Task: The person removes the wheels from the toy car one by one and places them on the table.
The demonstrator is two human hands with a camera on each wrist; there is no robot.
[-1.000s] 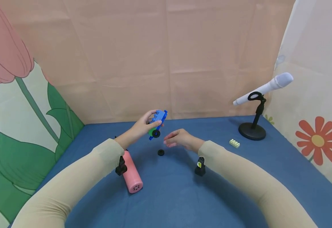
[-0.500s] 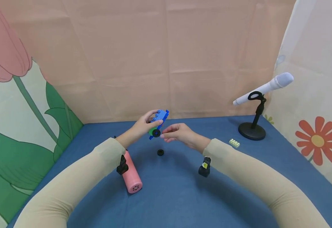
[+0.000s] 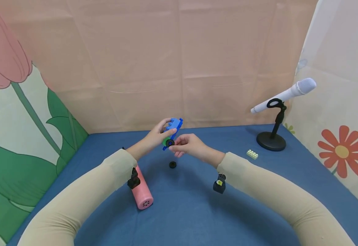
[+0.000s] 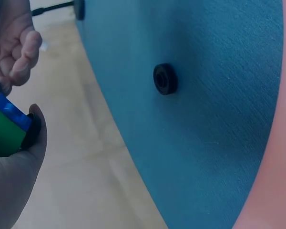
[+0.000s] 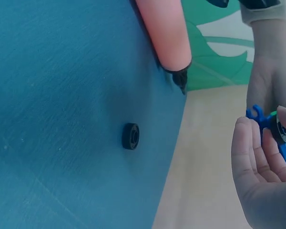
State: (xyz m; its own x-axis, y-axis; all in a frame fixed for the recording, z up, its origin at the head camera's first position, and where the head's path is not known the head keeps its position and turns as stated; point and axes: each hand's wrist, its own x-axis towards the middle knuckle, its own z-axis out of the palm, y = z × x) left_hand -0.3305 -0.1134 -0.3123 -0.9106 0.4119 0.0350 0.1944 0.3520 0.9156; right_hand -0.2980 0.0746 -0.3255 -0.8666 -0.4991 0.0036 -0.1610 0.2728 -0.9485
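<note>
My left hand grips a small toy car of blue and green building blocks, raised over the table and tilted. A black wheel sits on the car's near side. Thumb and fingers of my right hand pinch this wheel; in the right wrist view the wheel shows between them, partly hidden by the thumb. On the cloth below both hands lies a second, loose black wheel, which also appears as a dark wheel in the left wrist view.
Under my left forearm lies a pink cylinder with holes in its end. To the right are a pale yellow brick and a white microphone on a black stand. Printed cloth walls border the blue table.
My right hand has moved from a spot to the right of the car up to its wheel, and its fingers have closed on it. The car has shifted slightly right in my left hand.
</note>
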